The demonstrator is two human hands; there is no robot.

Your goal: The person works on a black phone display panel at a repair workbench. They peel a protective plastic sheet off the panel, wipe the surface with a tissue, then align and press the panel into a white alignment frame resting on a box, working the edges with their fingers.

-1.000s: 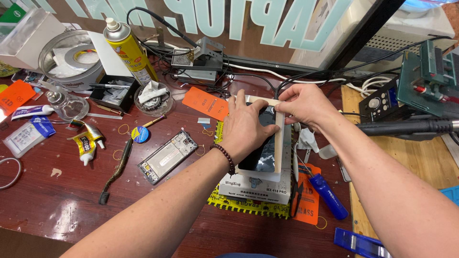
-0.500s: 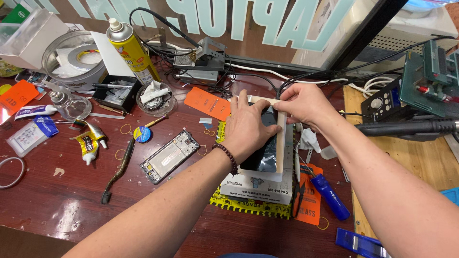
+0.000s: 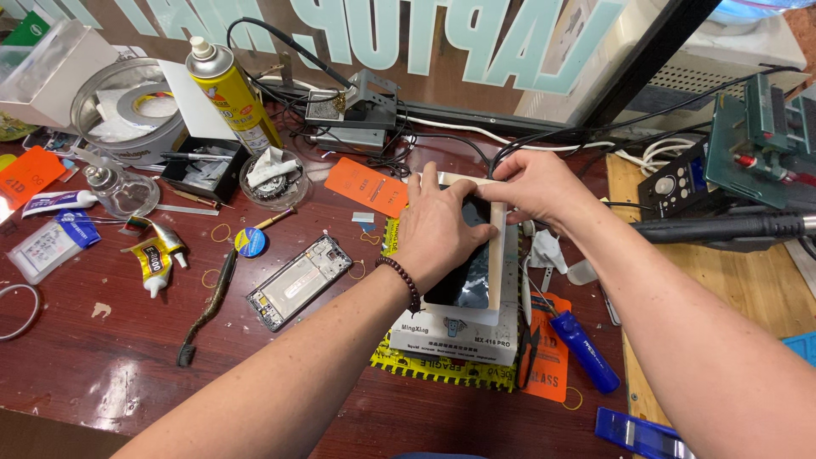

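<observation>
Left hand lies flat, fingers spread, palm pressing the dark phone screen onto the white pad, likely to keep it steady. Right hand curls over the pad's far edge, fingertips pinching there; exact hold unclear. Screen sits under the left palm, near of the right hand. Phone frame lies left, apart.

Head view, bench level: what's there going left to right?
White and blue glue tube → yellow crumpled glue tube → bare grey phone frame → left hand on the dark phone screen → right hand → blue-handled screwdriver → black hot-air wand.
</observation>
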